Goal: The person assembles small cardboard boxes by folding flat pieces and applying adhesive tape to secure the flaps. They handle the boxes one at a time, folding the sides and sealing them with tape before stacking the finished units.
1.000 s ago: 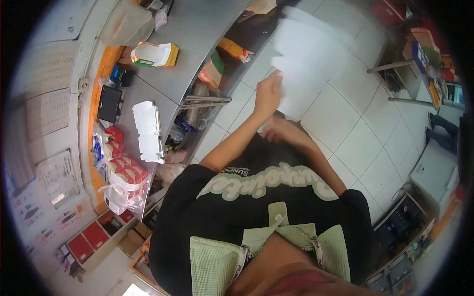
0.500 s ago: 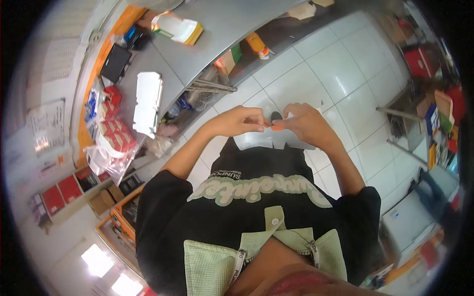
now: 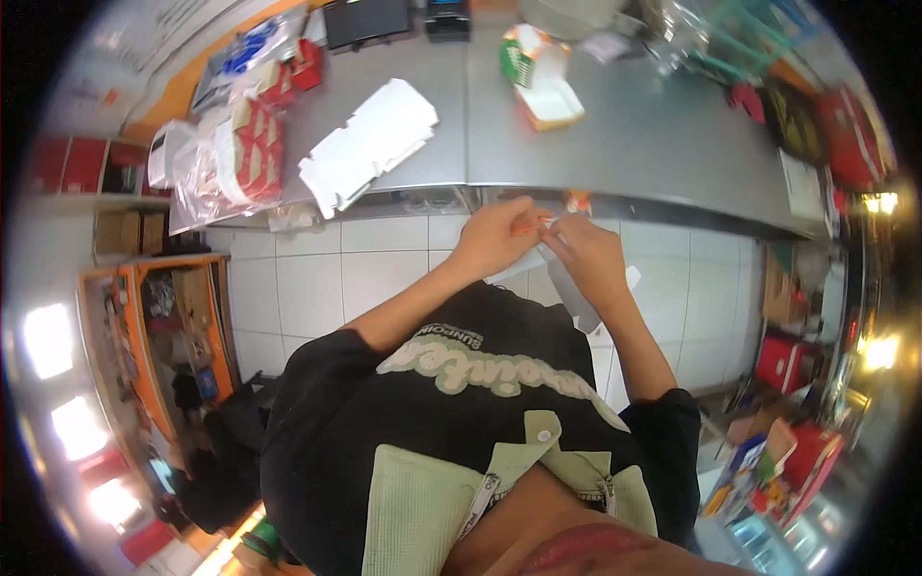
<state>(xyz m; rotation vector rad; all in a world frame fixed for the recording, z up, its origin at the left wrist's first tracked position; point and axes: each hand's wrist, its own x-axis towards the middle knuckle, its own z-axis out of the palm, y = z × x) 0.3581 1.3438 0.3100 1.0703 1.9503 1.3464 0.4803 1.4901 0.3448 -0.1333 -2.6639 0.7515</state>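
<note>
In front of my chest, my left hand (image 3: 495, 238) and my right hand (image 3: 591, 254) meet with fingertips close together. Both are closed in a pinch on a pale carton blank (image 3: 573, 293), which hangs below and beside my right hand. A small orange part shows between the fingers of my left hand; most of the folded edge there is covered by my fingers. Beyond my hands, on the metal table, lie flat white carton blanks (image 3: 370, 144). An open carton (image 3: 555, 101), white inside with green and orange outside, stands farther back.
The metal table (image 3: 653, 163) spans the far side, its front edge just beyond my hands. Red cartons in clear plastic (image 3: 254, 154) sit at its left. A black screen (image 3: 368, 23) and a dark device (image 3: 448, 19) stand at the back. An orange-framed shelf (image 3: 149, 288) stands left.
I have turned toward the table, so it now lies straight ahead. The pale carton blank has tilted and swung under my right hand; both hands keep their pinch.
</note>
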